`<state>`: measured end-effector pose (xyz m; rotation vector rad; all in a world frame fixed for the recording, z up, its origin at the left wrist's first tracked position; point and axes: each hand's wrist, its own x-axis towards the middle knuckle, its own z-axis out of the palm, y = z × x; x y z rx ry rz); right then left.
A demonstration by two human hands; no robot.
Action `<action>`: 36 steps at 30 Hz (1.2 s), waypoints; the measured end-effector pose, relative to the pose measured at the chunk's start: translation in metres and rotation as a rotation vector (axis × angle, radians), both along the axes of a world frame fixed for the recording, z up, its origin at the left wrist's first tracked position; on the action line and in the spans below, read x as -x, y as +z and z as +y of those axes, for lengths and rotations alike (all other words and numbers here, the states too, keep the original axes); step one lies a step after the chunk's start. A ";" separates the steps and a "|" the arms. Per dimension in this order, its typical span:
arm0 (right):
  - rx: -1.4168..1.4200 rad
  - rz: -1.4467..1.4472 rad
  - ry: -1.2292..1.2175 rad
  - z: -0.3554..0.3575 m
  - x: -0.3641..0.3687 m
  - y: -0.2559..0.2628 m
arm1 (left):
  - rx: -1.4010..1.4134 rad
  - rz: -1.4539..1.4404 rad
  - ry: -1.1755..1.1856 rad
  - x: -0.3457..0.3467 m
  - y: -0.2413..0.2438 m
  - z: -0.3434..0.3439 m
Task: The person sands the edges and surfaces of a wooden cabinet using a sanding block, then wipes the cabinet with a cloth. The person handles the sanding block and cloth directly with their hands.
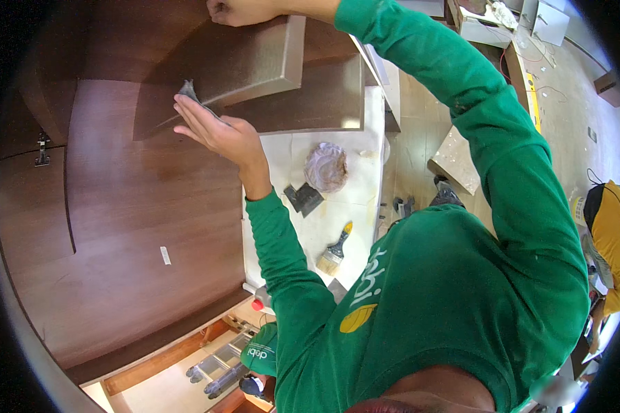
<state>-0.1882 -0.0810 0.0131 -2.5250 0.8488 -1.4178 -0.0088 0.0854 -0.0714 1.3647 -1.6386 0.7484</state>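
Note:
My left hand (227, 135) is raised with its fingers extended together, a folded dark abrasive sheet (188, 89) held against its palm side. It is beside a dark brown laminated wood panel (243, 67) with a thick, lighter edge. At the top rim, my right hand (245, 11) has curled fingers and touches or nearly touches that panel; whether it grips anything is hidden. Another brown panel (310, 111) lies beneath. On a white surface are a paintbrush (333, 253), dark abrasive sheet pieces (304, 199) and a crumpled round plastic-like thing (326, 167).
A large brown wood surface (155, 206) spans the left, near a metal hinge (42, 149). A co-worker in a green cap (261, 351) is at the bottom beside an aluminium ladder (222, 366). A red-capped container (261, 299) stands near my left sleeve. A yellow spirit level (533, 103) lies at right.

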 end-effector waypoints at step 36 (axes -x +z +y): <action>-0.010 0.034 0.020 0.010 0.015 -0.005 | 0.077 -0.049 -0.064 0.004 -0.002 -0.002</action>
